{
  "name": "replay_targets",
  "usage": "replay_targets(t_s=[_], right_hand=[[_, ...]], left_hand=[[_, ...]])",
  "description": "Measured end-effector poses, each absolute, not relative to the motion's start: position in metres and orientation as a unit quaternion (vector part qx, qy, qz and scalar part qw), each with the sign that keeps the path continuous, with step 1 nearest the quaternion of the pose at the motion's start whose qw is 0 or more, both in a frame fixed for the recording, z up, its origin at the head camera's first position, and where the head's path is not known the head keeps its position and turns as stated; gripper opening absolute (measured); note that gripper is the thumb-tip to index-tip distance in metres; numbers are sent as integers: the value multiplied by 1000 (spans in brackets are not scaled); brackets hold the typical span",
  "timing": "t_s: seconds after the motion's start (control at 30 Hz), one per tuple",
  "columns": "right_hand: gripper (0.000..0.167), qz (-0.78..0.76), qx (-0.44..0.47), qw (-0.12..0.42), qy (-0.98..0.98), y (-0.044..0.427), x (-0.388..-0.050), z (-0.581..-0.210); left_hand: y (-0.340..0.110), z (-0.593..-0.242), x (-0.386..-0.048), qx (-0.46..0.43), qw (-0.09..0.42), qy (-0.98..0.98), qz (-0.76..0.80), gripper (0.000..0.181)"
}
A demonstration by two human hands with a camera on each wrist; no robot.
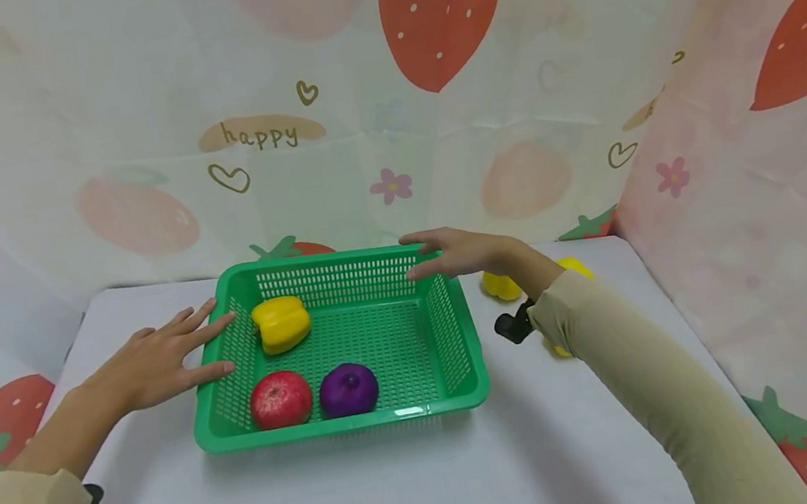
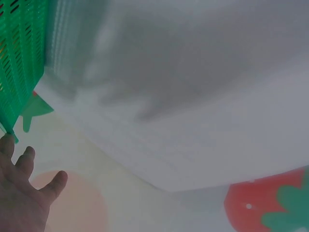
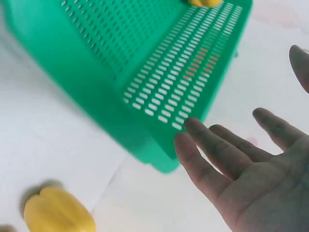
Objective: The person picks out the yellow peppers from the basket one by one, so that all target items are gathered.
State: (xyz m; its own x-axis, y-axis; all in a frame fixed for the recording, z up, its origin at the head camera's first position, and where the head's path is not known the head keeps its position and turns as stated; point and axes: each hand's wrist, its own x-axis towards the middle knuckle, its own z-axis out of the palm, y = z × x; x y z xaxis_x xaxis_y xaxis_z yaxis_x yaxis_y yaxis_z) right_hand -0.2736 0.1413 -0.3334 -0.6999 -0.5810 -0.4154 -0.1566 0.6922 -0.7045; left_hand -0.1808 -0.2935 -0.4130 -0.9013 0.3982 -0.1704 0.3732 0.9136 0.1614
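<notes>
A green plastic basket (image 1: 414, 411) with slotted walls stands on the white table. Inside it are a yellow bell pepper (image 1: 282, 324) at the back left, a red pomegranate-like fruit (image 1: 281, 400) at the front left and a purple round vegetable (image 1: 348, 390) beside it. My left hand (image 1: 167, 357) spreads its fingers at the basket's left rim; whether they press on it I cannot tell. Over the back right corner reaches my right hand (image 1: 460, 251), fingers extended and nothing held. The right wrist view shows that hand (image 3: 256, 169) with its palm bare, near the basket's corner.
Right of the basket lie several yellow things, partly hidden by the right forearm; one is a yellow pepper-like piece (image 3: 59, 210). A strawberry-print cloth (image 1: 337, 201) hangs behind the table and along its sides. White tabletop (image 1: 373, 499) extends in front of the basket.
</notes>
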Motion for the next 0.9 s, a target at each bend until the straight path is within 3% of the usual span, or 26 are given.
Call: replay_targets(t_s=[0.9], right_hand=[[84,-421,-192,326,824,23,-263,-394]], left_hand=[[-293,-411,-179,198,102,972,69,83]])
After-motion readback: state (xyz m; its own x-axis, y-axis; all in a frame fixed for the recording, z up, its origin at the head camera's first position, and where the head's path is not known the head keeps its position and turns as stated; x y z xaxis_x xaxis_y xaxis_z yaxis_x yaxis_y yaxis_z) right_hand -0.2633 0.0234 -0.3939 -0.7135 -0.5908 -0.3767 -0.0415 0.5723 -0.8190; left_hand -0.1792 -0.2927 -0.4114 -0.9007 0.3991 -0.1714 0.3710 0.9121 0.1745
